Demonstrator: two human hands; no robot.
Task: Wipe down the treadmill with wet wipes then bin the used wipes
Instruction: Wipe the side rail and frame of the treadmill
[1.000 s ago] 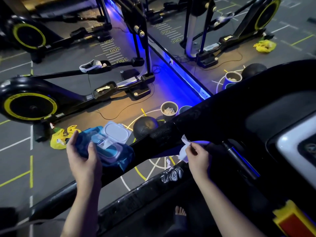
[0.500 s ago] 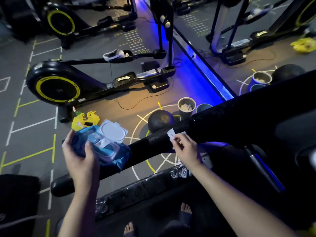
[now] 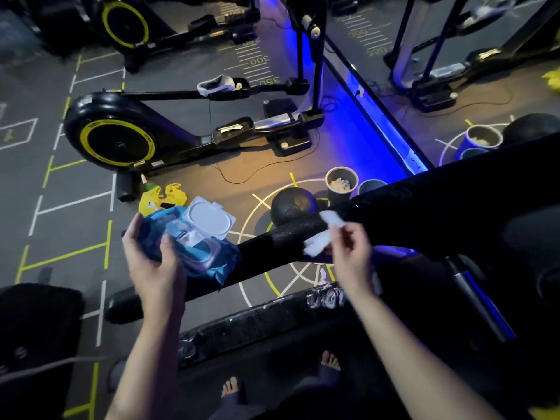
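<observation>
My left hand (image 3: pixel 151 262) grips a blue wet-wipe pack (image 3: pixel 188 241) whose white lid (image 3: pixel 210 218) stands flipped open, held just left of the treadmill's black handrail (image 3: pixel 272 247). My right hand (image 3: pixel 351 253) pinches a white wet wipe (image 3: pixel 322 237) that lies against the top of this handrail. The rail runs from lower left up to the dark console area (image 3: pixel 485 213) at the right. On the floor beyond the rail stands a grey bin (image 3: pixel 341 184) with crumpled white wipes inside.
A black medicine ball (image 3: pixel 292 206) lies beside the bin. A yellow bag (image 3: pixel 160 197) lies on the floor near a black and yellow exercise bike (image 3: pixel 121 137). A mirror wall with a blue light strip (image 3: pixel 391 128) runs at the right. My bare feet (image 3: pixel 233 389) stand on the deck.
My right hand has slid left along the handrail with the wipe, which now shows more unfolded. The view has turned left and down. My left hand keeps holding the open pack.
</observation>
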